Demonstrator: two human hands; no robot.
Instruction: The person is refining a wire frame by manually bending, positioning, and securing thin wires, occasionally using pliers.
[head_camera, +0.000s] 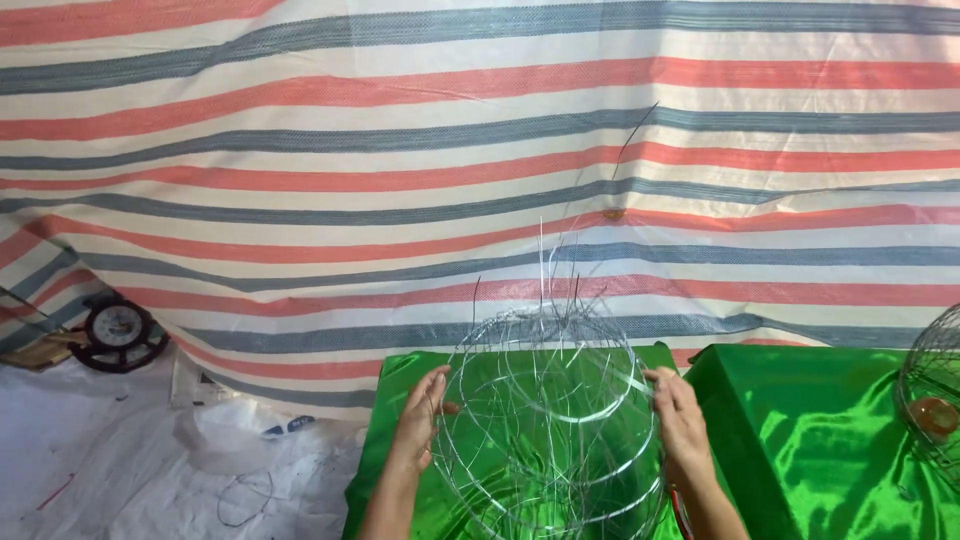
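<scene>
A round cage-like frame of thin silver wire stands upright on a shiny green cloth. It is made of stacked hoops with loose wire ends sticking up from its top. My left hand grips the frame's left side. My right hand holds its right side, fingertips pinching a hoop near the upper rim. Both forearms come in from the bottom edge.
A red, grey and cream striped tarpaulin hangs as the backdrop. Another wire cage with an orange thing inside sits at the right edge. White plastic sheeting covers the floor at left, with a round dial scale by the tarpaulin.
</scene>
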